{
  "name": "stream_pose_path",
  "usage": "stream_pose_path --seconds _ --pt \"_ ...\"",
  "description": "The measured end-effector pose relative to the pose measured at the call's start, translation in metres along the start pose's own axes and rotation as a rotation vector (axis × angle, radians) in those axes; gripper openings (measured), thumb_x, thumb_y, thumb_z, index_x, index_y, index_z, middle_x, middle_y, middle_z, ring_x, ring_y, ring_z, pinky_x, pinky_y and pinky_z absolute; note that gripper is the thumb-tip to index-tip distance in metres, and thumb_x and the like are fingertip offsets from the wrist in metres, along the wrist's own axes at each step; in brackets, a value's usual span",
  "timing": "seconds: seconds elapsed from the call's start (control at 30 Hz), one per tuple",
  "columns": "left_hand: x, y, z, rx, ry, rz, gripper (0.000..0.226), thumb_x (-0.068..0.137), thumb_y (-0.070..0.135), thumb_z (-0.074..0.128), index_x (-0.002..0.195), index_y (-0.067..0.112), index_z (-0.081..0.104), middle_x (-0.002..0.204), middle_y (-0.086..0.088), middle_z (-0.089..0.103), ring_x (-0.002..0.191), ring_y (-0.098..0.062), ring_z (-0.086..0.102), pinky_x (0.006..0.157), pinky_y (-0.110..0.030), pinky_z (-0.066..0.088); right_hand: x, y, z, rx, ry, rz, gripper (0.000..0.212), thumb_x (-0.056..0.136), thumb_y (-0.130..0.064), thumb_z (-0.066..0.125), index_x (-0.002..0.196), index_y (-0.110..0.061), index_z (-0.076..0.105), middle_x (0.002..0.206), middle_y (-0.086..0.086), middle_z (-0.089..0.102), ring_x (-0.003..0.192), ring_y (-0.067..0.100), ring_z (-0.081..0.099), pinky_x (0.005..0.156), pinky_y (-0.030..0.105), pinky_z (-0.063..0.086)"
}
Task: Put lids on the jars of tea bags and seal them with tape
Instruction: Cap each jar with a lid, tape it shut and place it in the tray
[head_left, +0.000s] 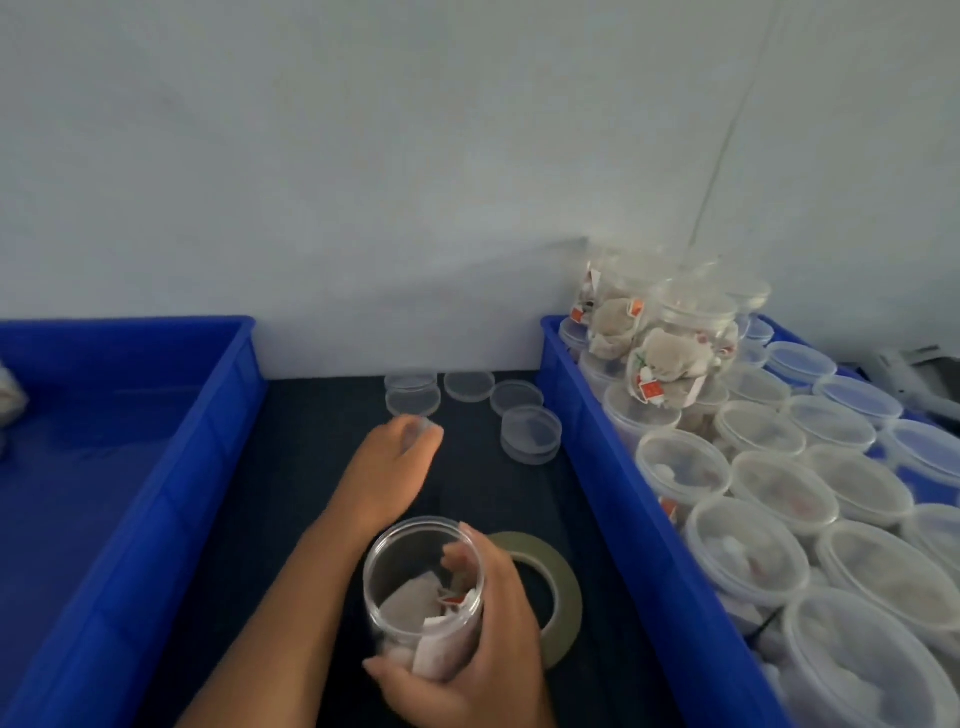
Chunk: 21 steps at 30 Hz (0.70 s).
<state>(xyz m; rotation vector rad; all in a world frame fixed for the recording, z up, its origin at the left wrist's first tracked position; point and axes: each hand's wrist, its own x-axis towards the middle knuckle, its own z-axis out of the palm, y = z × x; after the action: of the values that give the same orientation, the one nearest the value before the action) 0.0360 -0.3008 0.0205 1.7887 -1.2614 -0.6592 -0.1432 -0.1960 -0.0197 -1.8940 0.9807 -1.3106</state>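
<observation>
My right hand (483, 644) grips an open clear jar (415, 577) low in the middle, tilted a little; tea bags with red tags lie inside it. My left hand (392, 457) reaches forward over the dark mat, and its fingertips pinch a clear lid (428, 430), which is blurred. More loose clear lids (413, 397) lie just beyond it, and another small stack of lids (531, 434) sits to the right. A roll of olive-green tape (558, 582) lies flat on the mat, partly behind my right hand.
A blue crate (587, 483) on the right holds several lidded jars of tea bags, with some stacked at its far end (670, 338). A second blue crate (208, 441) stands on the left. A white wall rises close behind.
</observation>
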Motion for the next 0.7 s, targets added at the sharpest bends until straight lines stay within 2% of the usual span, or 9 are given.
stream_pose_path --seconds 0.07,0.17,0.27,0.33,0.4,0.47,0.53,0.6,0.7 --pt "-0.029 -0.010 -0.012 0.017 -0.018 -0.084 0.043 0.090 0.068 0.039 0.115 0.044 0.064 0.104 0.014 0.069 0.097 -0.009 0.066 0.092 -0.044 0.054 0.000 0.004 -0.008 -0.008 -0.129 -0.046 0.097 0.053 -0.028 0.103 0.139 -0.022 0.059 0.134 -0.013 0.065 0.123 0.010 0.065 0.095 0.030 0.056" --pt "-0.064 -0.030 -0.027 0.062 -0.013 -0.126 0.043 0.109 0.051 0.038 0.147 0.039 0.052 0.143 0.008 0.060 0.119 -0.010 0.063 0.104 -0.039 0.048 -0.003 -0.001 -0.015 -0.004 -0.191 -0.067 0.099 0.058 -0.042 0.100 0.144 -0.026 0.054 0.138 -0.017 0.061 0.128 0.008 0.062 0.098 0.027 0.054" --pt "-0.110 -0.036 -0.041 -0.259 0.064 -0.154 0.036 0.111 0.043 0.040 0.143 0.048 0.054 0.140 0.006 0.061 0.110 -0.002 0.064 0.088 -0.024 0.050 -0.009 -0.009 -0.012 0.001 -0.279 -0.009 0.103 0.061 -0.052 0.098 0.149 -0.031 0.048 0.140 -0.019 0.059 0.133 0.006 0.057 0.104 0.028 0.051" --pt "-0.134 -0.033 -0.048 -0.436 0.082 -0.192 0.033 0.111 0.039 0.041 0.131 0.054 0.062 0.132 0.006 0.066 0.109 -0.011 0.069 0.090 -0.034 0.054 -0.012 -0.009 -0.010 0.034 -0.333 0.027 0.108 0.063 -0.055 0.096 0.153 -0.036 0.041 0.141 -0.023 0.056 0.135 0.003 0.055 0.106 0.027 0.050" --pt "-0.145 -0.026 -0.057 -0.520 0.082 -0.225 0.031 0.110 0.031 0.044 0.121 0.043 0.069 0.129 -0.002 0.069 0.105 -0.021 0.072 0.090 -0.044 0.055 -0.013 -0.011 -0.009 0.076 -0.376 0.061 0.113 0.065 -0.054 0.096 0.157 -0.036 0.034 0.143 -0.027 0.053 0.138 0.000 0.052 0.108 0.024 0.048" --pt "-0.153 -0.011 -0.070 -0.550 0.048 -0.224 0.021 0.109 0.026 0.049 0.118 0.034 0.066 0.134 -0.010 0.065 0.103 -0.023 0.070 0.085 -0.042 0.053 -0.013 -0.010 -0.008 0.096 -0.406 0.079 0.112 0.067 -0.052 0.095 0.158 -0.038 0.031 0.145 -0.030 0.050 0.140 -0.001 0.049 0.109 0.021 0.045" --pt "-0.160 0.001 -0.080 -0.335 0.030 -0.080 0.026 0.101 0.057 0.056 0.125 0.050 0.060 0.132 0.010 0.066 0.108 -0.009 0.069 0.085 -0.032 0.053 -0.012 -0.008 -0.006 0.119 -0.418 0.080 0.109 0.068 -0.050 0.096 0.156 -0.039 0.032 0.146 -0.030 0.049 0.140 -0.001 0.048 0.110 0.017 0.044" --pt "-0.172 0.013 -0.084 -0.008 0.037 0.090 0.058 0.081 0.089 0.049 0.133 0.063 0.051 0.128 0.038 0.058 0.115 0.013 0.059 0.087 -0.020 0.049 -0.012 -0.007 -0.004 0.148 -0.442 0.106 0.113 0.066 -0.053 0.097 0.155 -0.039 0.030 0.147 -0.030 0.049 0.140 -0.002 0.048 0.111 0.018 0.043" --pt "-0.186 0.032 -0.074 0.318 -0.011 0.257 0.081 0.070 0.102 0.040 0.142 0.064 0.037 0.136 0.049 0.040 0.123 0.023 0.043 0.087 -0.014 0.042 -0.012 -0.007 0.000 0.155 -0.453 0.101 0.100 0.068 -0.053 0.097 0.148 -0.042 0.039 0.141 -0.025 0.056 0.131 -0.001 0.057 0.102 0.019 0.051"
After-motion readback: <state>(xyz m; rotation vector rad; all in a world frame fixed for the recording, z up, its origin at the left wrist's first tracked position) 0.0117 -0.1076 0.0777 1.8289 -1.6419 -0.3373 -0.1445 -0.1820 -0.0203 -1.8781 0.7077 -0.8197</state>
